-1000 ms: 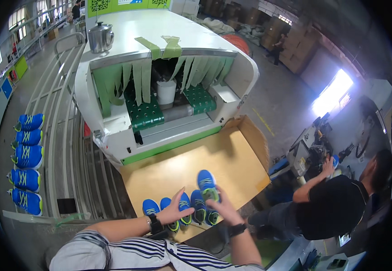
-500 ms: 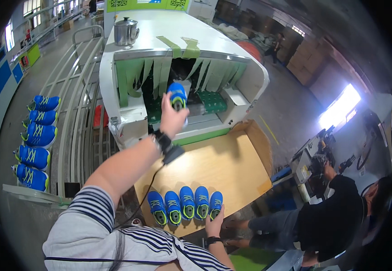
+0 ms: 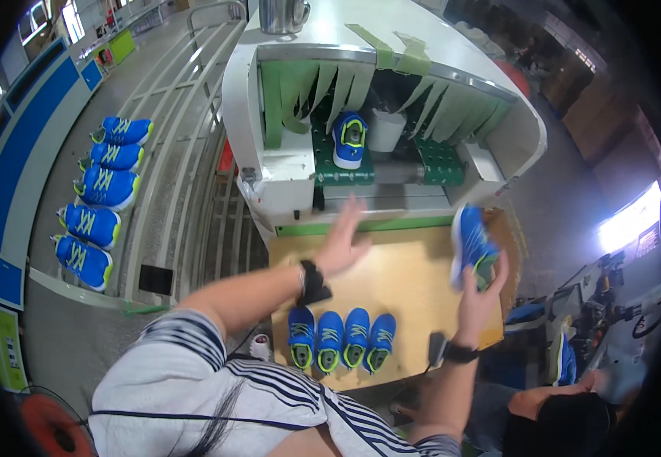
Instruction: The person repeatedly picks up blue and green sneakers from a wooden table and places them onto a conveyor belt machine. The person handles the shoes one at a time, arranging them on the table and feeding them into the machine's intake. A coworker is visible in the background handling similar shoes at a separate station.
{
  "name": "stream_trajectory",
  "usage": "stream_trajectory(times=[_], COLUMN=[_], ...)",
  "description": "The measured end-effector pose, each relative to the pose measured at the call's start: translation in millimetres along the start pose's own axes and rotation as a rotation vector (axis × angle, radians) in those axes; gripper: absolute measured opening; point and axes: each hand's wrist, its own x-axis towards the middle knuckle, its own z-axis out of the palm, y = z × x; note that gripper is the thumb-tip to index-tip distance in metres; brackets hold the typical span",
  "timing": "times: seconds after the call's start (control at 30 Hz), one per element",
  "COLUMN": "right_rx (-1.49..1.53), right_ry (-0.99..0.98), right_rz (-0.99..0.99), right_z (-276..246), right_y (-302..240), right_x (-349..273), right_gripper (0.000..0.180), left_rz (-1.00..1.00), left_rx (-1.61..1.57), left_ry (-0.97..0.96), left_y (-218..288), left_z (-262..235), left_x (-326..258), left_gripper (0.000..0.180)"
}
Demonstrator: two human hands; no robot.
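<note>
My left hand (image 3: 342, 242), slightly blurred, has its fingers apart and holds nothing over the wooden board (image 3: 414, 274). Beyond it a blue sneaker (image 3: 349, 141) with lime-green trim stands on the green conveyor belt (image 3: 343, 175) in the machine's mouth, heel toward me. At the board's right side my right hand (image 3: 484, 298) grips another blue sneaker (image 3: 473, 236) by its heel end, toe pointing away and up. Several matching sneakers (image 3: 343, 339) stand in a row at the board's near edge, toes pointing away from me.
Green strip curtains (image 3: 323, 87) hang over the opening of the white machine (image 3: 248, 114). A metal pot (image 3: 283, 15) stands on top. On the left, a metal rack (image 3: 166, 145) carries several blue sneakers (image 3: 105, 186). Another person (image 3: 566, 415) is at the lower right, near equipment.
The sneaker from my left hand now stands on the belt; that hand has let go and drawn back. My right hand has lifted the row's rightmost sneaker. The whole view has shifted.
</note>
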Motion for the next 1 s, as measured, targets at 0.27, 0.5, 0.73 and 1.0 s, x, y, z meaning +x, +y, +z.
stream_trajectory(times=[0.27,0.5,0.73,1.0], right_rx=[-0.38,-0.567,-0.497,-0.697], right_ry=[-0.143,-0.724,-0.391,-0.256], right_rz=[-0.185,-0.043,0.341,0.061], right_z=[160.8,95.5,-80.4,22.0], right_y=[57.9,24.0,10.8,116.2], right_x=[188.3,80.9,3.5,23.1], right_gripper=[0.076,0.053,0.046,0.068], left_rz=[-0.191,-0.228,-0.299,-0.29], left_rx=[0.385,0.318,0.274,0.259], left_ry=[-0.89,-0.838,-0.796,-0.815], left_y=[4.2,-1.0,-3.4,-8.1], left_z=[2.7,6.5,7.9,7.5], left_x=[-177.0,-181.3,-181.4,-180.0], left_gripper=[0.069,0.061,0.061,0.061])
